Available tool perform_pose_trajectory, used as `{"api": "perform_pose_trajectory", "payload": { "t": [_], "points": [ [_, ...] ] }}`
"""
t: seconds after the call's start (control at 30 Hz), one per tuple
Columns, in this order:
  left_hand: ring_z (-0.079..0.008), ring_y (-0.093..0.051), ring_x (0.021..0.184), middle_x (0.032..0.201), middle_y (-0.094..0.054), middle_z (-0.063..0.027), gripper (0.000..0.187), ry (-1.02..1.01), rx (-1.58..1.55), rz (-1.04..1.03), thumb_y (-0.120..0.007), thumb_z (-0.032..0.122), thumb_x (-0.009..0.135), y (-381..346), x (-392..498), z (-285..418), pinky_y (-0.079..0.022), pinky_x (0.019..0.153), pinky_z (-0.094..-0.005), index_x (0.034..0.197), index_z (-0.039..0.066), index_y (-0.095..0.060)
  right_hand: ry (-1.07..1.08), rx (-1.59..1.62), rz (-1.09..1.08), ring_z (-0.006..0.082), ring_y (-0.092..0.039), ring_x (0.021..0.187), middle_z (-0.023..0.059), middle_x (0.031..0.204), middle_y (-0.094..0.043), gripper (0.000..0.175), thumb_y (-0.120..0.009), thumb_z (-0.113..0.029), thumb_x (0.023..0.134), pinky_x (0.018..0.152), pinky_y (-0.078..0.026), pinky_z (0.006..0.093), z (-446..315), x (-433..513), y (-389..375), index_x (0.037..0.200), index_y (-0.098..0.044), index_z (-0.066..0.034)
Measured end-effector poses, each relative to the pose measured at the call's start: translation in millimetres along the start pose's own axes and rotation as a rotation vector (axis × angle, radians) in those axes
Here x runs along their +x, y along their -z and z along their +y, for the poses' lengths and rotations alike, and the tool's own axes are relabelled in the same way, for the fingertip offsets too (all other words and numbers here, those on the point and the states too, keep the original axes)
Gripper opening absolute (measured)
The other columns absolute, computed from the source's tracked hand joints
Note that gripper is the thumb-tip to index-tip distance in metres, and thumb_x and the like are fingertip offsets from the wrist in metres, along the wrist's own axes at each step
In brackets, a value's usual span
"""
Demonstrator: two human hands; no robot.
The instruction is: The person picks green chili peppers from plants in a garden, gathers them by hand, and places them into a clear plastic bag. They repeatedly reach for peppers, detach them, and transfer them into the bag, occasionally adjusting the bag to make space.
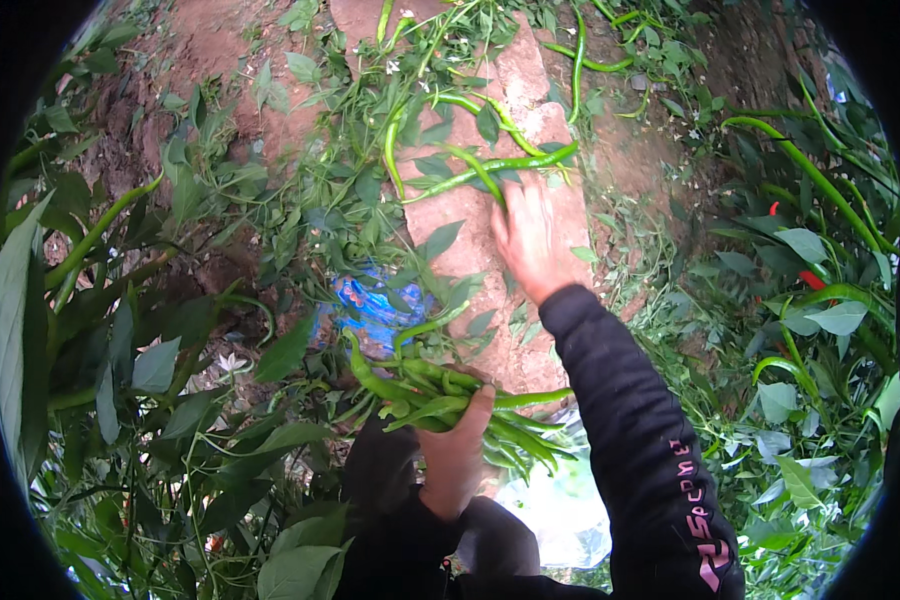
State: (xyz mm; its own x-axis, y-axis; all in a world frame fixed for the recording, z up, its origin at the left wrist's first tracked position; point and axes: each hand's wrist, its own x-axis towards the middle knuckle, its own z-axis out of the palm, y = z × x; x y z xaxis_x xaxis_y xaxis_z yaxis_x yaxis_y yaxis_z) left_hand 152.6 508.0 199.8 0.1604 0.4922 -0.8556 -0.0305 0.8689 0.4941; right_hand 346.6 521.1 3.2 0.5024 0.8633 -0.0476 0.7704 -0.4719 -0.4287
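Observation:
A bunch of long green chili peppers [427, 390] is held in my left hand [457, 450], low in the view, with the thumb across the top of the bunch. My right hand [534, 236] is farther forward, back upward, over a strip of reddish stone slabs [517, 360]. Its fingertips reach a long green pepper [472, 174] lying across the slab. Another, shorter green pepper [469, 161] crosses over that one and ends beside the thumb. The fingertips are partly hidden, so whether they grip a pepper is unclear.
Leafy pepper plants [217, 420] crowd the left side, and more with hanging green peppers [817, 169] stand at the right. Loose peppers [579, 64] and cut foliage lie ahead. Blue plastic [379, 304] sits beside the slabs; a clear plastic bag [562, 510] is near my knees.

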Motion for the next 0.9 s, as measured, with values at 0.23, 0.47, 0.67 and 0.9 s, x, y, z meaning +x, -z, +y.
{"api": "perform_pose_trajectory", "payload": {
  "t": [0.23,0.47,0.67,0.9],
  "points": [
    [-0.0137,-0.056,0.091,0.101,-0.057,-0.0044,0.029,0.040,-0.039,-0.024,-0.064,-0.003,0.083,-3,-3,-5,-0.047,0.082,-0.0290,0.109,0.004,-0.054,0.252,-0.335,-0.124,0.0322,-0.053,0.102,0.0147,0.103,-0.054,0.024,-0.058,-0.009,0.081,0.091,-0.038,0.0474,25,40,17,0.105,-0.058,-0.0061],
    [-0.0145,-0.058,0.092,0.103,-0.058,-0.0035,0.028,0.001,-0.116,0.041,-0.064,0.001,0.087,2,11,-4,-0.049,0.082,-0.0303,0.113,0.004,-0.054,-0.159,0.838,-0.730,0.0350,-0.051,0.116,0.0233,0.124,-0.051,0.059,-0.062,-0.020,0.091,0.098,-0.042,0.0413,-58,-76,123,0.139,-0.035,0.0011],
    [-0.0124,-0.059,0.091,0.105,-0.060,-0.0037,0.034,0.151,-0.089,-0.125,-0.070,0.002,0.084,1,3,-4,-0.049,0.079,-0.0269,0.114,0.003,-0.055,-0.286,0.736,-0.839,0.0372,-0.052,0.119,0.0272,0.130,-0.048,0.106,-0.083,-0.026,0.066,0.102,-0.042,0.0392,-98,-135,165,0.147,-0.017,-0.0044],
    [-0.0131,-0.060,0.092,0.103,-0.062,-0.0049,0.035,0.111,0.273,-0.316,-0.070,-0.003,0.079,1,-20,-6,-0.049,0.081,-0.0290,0.111,0.002,-0.056,-0.486,0.608,-0.639,0.0410,-0.051,0.121,0.0299,0.129,-0.047,0.120,-0.088,-0.024,0.061,0.102,-0.041,0.0407,-130,-183,183,0.144,-0.008,0.0088]
  ]
}}
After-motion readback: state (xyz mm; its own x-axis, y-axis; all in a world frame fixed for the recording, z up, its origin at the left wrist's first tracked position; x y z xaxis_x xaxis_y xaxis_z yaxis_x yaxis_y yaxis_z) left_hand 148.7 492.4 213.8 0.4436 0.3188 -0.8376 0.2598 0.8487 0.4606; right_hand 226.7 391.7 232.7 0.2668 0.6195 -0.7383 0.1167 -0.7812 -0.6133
